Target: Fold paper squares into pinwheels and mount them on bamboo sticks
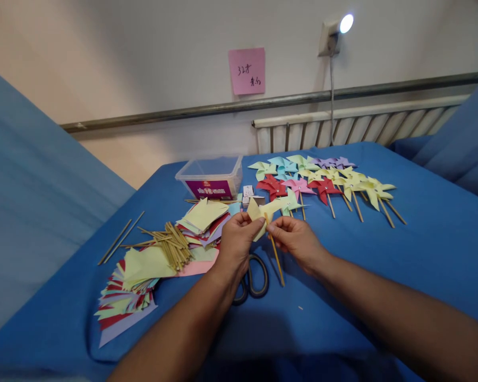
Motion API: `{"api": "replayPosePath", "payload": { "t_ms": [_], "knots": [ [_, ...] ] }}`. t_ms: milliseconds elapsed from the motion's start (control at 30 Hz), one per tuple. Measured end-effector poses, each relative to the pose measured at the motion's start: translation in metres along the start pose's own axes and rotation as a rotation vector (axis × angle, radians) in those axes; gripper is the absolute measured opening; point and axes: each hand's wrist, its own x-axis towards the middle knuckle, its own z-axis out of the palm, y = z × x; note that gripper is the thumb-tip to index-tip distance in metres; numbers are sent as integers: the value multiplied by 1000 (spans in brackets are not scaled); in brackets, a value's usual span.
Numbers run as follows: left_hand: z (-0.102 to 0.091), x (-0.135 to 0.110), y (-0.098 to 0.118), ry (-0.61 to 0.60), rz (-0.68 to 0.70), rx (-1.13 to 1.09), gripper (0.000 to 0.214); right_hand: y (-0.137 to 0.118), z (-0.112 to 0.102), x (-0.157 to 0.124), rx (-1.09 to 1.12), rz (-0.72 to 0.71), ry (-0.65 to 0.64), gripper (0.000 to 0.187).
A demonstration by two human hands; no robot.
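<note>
My left hand (239, 236) is closed on a pale yellow paper pinwheel (255, 210), thumb toward me. A thin wooden stick (277, 260) slants down from the pinwheel's back toward the table. Close to the stick's upper end, my right hand (295, 239) is closed, thumb and fingertips pinched at the stick. Whether a pin sits between those fingertips is too small to tell. Under my left wrist lie scissors (258, 276) with dark handles, their blades hidden. Just behind my hands is a light green pinwheel (289, 202).
Finished pinwheels (322, 185) in several colours lie at the back right. A clear plastic box (211, 178) and small boxes (249, 196) stand behind my left hand. To the left are stacked paper sheets (203, 217), fanned paper (123, 297) and a pile of sticks (174, 246) on the blue cloth (362, 270).
</note>
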Motion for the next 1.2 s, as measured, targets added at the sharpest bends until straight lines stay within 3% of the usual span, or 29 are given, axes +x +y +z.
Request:
{"api": "replayPosePath", "payload": {
  "t_ms": [1200],
  "knots": [
    [-1,-3,2,19,105,108,27,2,-2,3,-45,-89,-5,39]
  ]
}}
